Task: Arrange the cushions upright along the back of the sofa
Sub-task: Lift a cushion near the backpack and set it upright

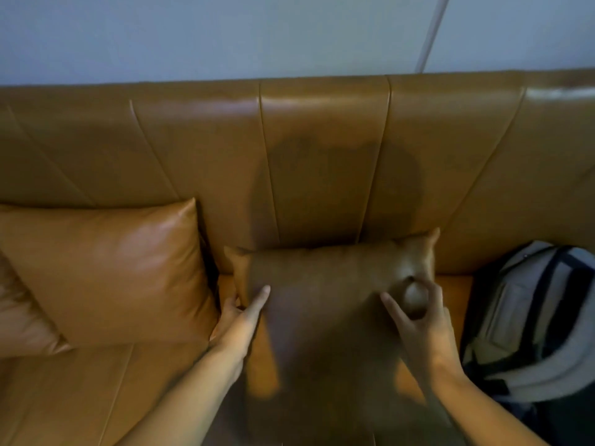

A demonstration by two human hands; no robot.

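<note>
A tan leather cushion [325,284] stands in the middle of the tan sofa [199,149], its top edge against the backrest and blurred lower down. My left hand [240,317] grips its left edge, thumb on the front face. My right hand [418,317] pinches a fold of leather near its upper right corner. A second tan cushion [109,272] leans upright against the backrest to the left. A third cushion [19,317] pokes in at the far left edge, partly behind the second one.
A grey and black backpack [531,317] lies on the seat at the right, close to the held cushion. Behind the sofa is a pale wall [225,37] with a white conduit [431,33] running down it. My shadow falls on the backrest.
</note>
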